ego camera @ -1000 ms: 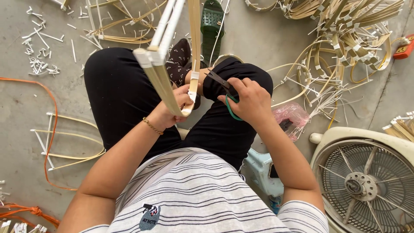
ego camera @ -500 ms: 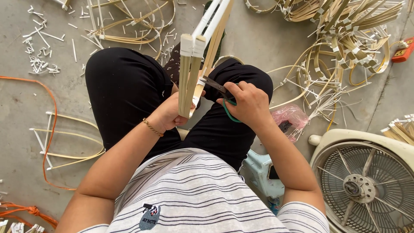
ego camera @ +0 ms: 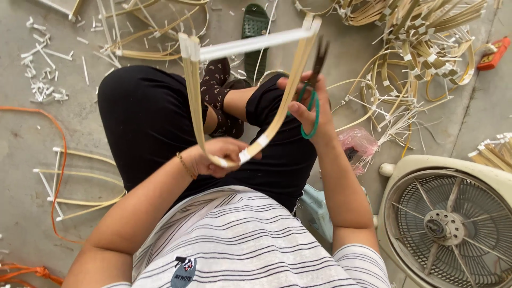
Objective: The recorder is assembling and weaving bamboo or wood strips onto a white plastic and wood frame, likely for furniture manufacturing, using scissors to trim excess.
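The person's left hand (ego camera: 221, 157) is closed around the bottom bend of a U-shaped cane frame (ego camera: 202, 106), thumb across the front, just where two bands of white tape (ego camera: 253, 149) wrap the bundled strips. From that pinch the frame's two arms rise away from the body, one to the left and one slanting right, and a white crossbar (ego camera: 250, 44) joins their far ends.

Just right of and above the left-hand grip, the right hand (ego camera: 309, 109) has fingers through the green loops of a pair of scissors (ego camera: 314, 80). The dark blades point up and away, lying against the right arm of the frame; whether they are parted or closed cannot be told.

To do this well, the judgement is that the left hand should keep its hold low at the taped bend so the arms do not spring apart, while the scissors work close to the strip with the tips kept clear of the left thumb.

Beyond the hands are the person's black-trousered knees, then the concrete floor (ego camera: 21, 160). Farther right of the scissors lies a heap of cane hoops (ego camera: 426, 48); far to the left are white offcuts (ego camera: 42, 88). A fan (ego camera: 453, 224) sits beside the right elbow.
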